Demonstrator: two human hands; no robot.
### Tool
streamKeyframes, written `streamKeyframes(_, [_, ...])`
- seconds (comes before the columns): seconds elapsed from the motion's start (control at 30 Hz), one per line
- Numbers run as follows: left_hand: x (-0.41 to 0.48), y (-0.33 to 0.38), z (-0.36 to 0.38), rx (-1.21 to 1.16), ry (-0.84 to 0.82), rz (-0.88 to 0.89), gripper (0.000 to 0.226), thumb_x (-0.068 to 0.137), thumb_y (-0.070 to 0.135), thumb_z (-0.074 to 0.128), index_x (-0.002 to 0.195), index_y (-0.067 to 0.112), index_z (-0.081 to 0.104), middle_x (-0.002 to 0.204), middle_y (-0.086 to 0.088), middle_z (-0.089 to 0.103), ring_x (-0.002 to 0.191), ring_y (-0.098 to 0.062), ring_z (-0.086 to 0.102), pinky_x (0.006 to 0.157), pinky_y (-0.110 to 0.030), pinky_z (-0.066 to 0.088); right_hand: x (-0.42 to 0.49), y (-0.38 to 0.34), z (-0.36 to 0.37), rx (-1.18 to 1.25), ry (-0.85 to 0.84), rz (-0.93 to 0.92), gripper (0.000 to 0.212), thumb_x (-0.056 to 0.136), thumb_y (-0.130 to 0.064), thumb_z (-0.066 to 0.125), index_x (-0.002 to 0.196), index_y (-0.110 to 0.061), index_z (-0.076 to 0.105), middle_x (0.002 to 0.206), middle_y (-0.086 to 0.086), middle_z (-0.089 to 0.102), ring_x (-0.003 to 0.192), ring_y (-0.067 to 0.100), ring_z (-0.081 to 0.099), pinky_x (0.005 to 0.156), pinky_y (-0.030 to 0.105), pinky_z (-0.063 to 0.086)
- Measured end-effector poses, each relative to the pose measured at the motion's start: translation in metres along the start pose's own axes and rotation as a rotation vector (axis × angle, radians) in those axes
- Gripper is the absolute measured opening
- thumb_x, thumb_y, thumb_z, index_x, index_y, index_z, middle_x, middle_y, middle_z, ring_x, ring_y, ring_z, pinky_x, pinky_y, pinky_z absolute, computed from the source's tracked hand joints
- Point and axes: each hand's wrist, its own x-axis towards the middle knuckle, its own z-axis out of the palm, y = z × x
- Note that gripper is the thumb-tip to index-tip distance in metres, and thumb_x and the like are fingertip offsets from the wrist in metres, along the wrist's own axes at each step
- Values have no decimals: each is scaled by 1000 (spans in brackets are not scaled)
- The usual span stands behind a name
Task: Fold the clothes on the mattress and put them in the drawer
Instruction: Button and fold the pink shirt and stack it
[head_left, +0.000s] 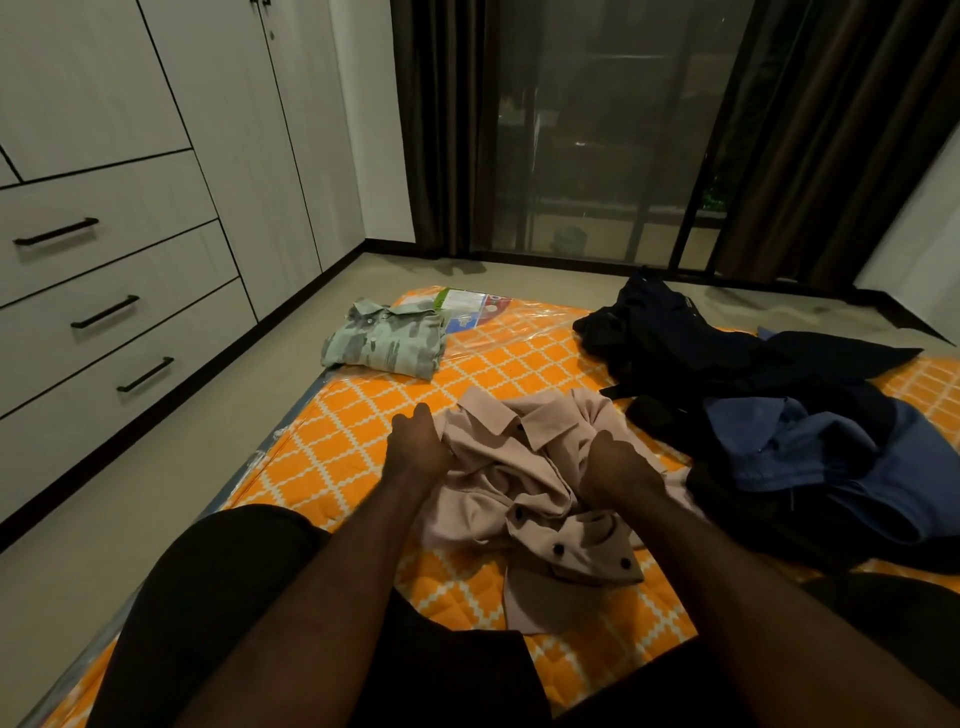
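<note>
Orange-patterned mattress (358, 441) on the floor (156, 493) carries a crumpled pink button shirt (519, 473) (collar away from the person); left hand (415, 452) and right hand (618, 475) each clutch its fabric. Folded green shirt (387, 340) lies at the far corner; drawers (156, 280) closed.

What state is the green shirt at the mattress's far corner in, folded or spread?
Folded: the green shirt lies as a compact rectangle with its collar on top, on the mattress.
</note>
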Motion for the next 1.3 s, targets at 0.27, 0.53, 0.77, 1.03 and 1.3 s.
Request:
streamKeyframes(0.27, [0,3,3,-31,69,162,17,87,15,67,90,10,51,92,-14,54,80,-33,52,50,-30,18,-3,4,2,-120,-28,45,34,93,-32,68,121,-16,59,117,5,64,104,23,65,72,32,51])
streamKeyframes(0.53, [-4,6,-7,-69,116,164,15,92,22,69,97,7,67,94,-13,70,87,-33,63,66,-36,43,2,10,3,111,-178,193,28,73,-23,85,87,-11,64,81,5,65,67,17,62,52,25,47])
streamKeyframes(0.77, [-2,12,-18,-204,240,285,9,84,30,66,87,24,72,85,0,72,81,-21,64,64,-33,45,15,14,-28,341,52,202,29,70,-7,84,93,-3,67,92,13,69,88,30,70,73,40,63])
streamKeyframes(1.03, [33,39,-68,-124,326,556,16,96,33,61,102,25,74,91,5,74,85,-16,66,70,-34,51,31,10,-126,404,228,-68,10,80,-17,79,75,-18,71,67,0,72,66,18,70,64,42,63])
streamKeyframes(1.3, [105,135,-261,215,495,580,17,95,40,37,96,25,45,84,-1,60,73,-27,60,60,-35,47,61,-25,-349,639,583,-164,6,80,-14,80,76,-17,77,78,6,75,74,22,70,65,33,58])
